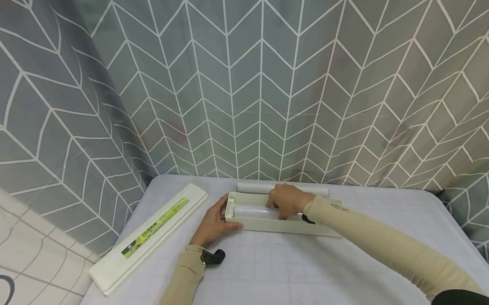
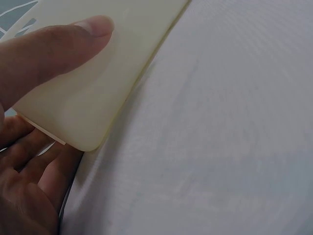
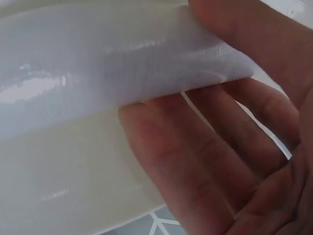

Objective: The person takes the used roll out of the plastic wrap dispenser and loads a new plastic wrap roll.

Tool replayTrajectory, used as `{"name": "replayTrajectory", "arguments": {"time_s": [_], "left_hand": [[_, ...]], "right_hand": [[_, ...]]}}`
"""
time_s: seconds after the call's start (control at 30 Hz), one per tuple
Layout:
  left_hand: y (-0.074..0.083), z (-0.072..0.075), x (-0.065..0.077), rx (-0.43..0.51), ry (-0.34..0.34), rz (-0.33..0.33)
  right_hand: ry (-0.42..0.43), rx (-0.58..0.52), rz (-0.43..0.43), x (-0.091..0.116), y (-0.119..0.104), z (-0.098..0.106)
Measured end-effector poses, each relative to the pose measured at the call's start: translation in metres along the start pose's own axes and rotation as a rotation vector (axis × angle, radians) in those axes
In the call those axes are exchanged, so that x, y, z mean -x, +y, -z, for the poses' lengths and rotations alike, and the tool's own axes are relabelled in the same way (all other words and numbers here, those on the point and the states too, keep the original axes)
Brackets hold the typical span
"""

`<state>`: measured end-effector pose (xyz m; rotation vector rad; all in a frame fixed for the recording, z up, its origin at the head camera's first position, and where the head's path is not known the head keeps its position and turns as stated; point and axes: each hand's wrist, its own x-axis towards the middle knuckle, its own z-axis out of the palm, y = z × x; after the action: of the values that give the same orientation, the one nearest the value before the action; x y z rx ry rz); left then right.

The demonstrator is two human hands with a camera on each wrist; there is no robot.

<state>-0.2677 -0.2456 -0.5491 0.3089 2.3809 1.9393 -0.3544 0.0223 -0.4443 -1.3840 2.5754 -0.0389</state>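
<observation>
A long cream box [image 1: 276, 225] lies uncovered on the table, a shiny translucent roll of plastic wrap [image 1: 253, 211] inside it. My left hand [image 1: 215, 222] grips the box's left end; in the left wrist view the thumb [image 2: 73, 49] presses the smooth front wall [image 2: 112, 93], with the other fingers around the end. Reaching into the box from above, my right hand [image 1: 288, 200] holds the roll. The right wrist view shows the fingers [image 3: 166, 142] curled under one side of the wrap [image 3: 98, 68] and the thumb over the other.
To the left, a long white lid [image 1: 111, 273] with a green label lies at a slant. A white tube [image 1: 253, 187] lies just behind the box. The table [image 1: 280, 283] has a pale cloth, and a patterned grey curtain [image 1: 243, 85] hangs behind it.
</observation>
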Motion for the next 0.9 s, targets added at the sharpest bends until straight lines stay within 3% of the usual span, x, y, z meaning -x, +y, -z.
{"name": "replayTrajectory", "arguments": {"time_s": [0.3, 0.5, 0.9], "left_hand": [[0.006, -0.002, 0.0, -0.008, -0.002, -0.005], [0.008, -0.004, 0.001, -0.04, 0.005, 0.004], [0.005, -0.002, 0.001, -0.085, 0.017, 0.0]], "right_hand": [[0.014, 0.072, -0.023, 0.004, 0.0, -0.001], [0.052, 0.16, 0.016, 0.009, -0.001, -0.005], [0.113, 0.177, 0.043, 0.015, 0.002, -0.01]]}}
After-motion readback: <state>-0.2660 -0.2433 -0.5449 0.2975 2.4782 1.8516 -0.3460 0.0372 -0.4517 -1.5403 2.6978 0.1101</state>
